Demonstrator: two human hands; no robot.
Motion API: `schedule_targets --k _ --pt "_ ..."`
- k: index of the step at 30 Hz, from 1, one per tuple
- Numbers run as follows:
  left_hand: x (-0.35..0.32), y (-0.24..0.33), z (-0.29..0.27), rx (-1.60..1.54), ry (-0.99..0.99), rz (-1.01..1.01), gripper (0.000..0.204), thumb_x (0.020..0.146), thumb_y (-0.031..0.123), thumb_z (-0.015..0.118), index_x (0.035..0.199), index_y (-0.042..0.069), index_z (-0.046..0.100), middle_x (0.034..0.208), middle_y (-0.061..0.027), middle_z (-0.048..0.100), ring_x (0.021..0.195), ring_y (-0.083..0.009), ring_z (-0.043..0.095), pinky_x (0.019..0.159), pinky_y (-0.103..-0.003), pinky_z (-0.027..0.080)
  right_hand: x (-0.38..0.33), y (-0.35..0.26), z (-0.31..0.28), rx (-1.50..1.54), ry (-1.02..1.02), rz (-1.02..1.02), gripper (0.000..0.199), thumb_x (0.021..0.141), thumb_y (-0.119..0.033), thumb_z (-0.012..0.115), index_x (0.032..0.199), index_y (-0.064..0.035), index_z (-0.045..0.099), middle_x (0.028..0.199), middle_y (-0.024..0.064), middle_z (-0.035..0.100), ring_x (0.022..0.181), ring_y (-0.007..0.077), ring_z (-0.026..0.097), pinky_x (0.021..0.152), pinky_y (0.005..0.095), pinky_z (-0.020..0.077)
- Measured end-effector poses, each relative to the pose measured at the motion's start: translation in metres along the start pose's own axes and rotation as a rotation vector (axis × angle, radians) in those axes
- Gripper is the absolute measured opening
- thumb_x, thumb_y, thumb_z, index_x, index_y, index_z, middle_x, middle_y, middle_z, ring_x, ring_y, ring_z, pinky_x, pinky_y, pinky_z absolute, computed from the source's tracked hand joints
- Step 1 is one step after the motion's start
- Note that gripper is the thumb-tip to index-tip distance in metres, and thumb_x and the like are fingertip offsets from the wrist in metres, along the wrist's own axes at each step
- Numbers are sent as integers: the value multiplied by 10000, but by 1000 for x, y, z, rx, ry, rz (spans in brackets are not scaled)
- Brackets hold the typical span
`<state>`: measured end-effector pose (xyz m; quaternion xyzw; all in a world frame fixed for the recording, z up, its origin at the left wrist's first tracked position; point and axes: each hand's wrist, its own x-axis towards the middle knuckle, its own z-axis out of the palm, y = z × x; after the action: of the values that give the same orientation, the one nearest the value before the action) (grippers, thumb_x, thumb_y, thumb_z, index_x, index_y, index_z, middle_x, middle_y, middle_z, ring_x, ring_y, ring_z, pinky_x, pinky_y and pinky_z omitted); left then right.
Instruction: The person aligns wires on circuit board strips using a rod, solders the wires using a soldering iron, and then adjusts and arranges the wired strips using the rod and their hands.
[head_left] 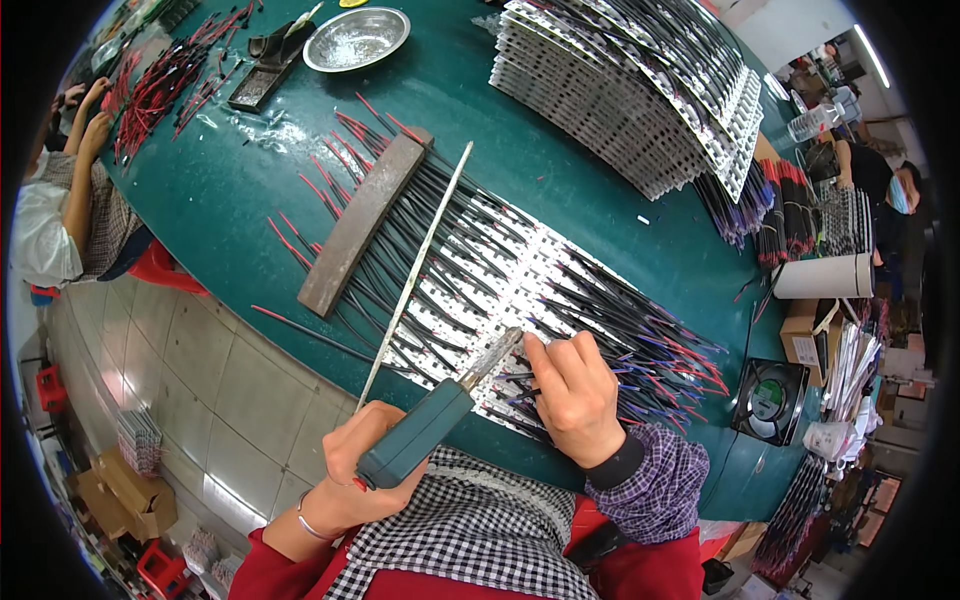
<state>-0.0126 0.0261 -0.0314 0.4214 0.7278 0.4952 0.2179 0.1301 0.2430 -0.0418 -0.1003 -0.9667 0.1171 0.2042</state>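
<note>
My left hand [365,450] is closed around the handle of a teal-handled tool [418,435] with a metal tip. The tip reaches over a white perforated board [540,262] lined with rows of black wires. A long thin pale stick [430,240] lies across the wires, its near end reaching my left hand; whether I grip it too, I cannot tell. My right hand [575,395] is curled, thumb and index finger together beside the metal tip and over the right-hand wires [640,340]. What they pinch is too small to make out.
A brown bar [365,225] presses on the left-hand wires. Behind stand a metal bowl [356,40], a black fixture [270,65] and a tall stack of wired white boards [610,100]. To the right sits a black fan [770,400]. Another person [80,210] works at the far left.
</note>
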Motion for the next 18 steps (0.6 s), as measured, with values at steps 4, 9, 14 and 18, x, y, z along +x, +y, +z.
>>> schedule_targets --k 4,9,14,18 --pt "1 4 -1 -4 -6 -27 201 721 -19 765 896 -55 673 816 -135 648 654 -228 635 591 -305 494 0 1 1 3 4 -6 422 672 21 658 1086 97 695 844 80 523 747 231 525 590 323 475" --pt "-1 3 -1 9 4 -37 217 655 -68 753 851 -52 660 830 -156 664 683 -252 661 617 -302 514 -1 1 3 7 -5 -10 417 676 20 658 1084 98 692 831 79 507 748 232 526 587 322 473" --pt "-3 3 -3 -23 43 9 210 771 -13 746 971 -57 701 821 -119 637 647 -215 623 585 -306 493 0 1 2 10 -8 -2 417 684 17 653 1093 96 687 832 81 509 762 238 530 589 329 476" --pt "-3 6 -4 -16 57 -3 227 765 -21 743 986 -58 706 852 -133 656 684 -231 648 614 -308 513 -1 0 2 27 -14 17 429 671 28 674 1097 79 684 837 86 516 772 249 537 595 340 481"
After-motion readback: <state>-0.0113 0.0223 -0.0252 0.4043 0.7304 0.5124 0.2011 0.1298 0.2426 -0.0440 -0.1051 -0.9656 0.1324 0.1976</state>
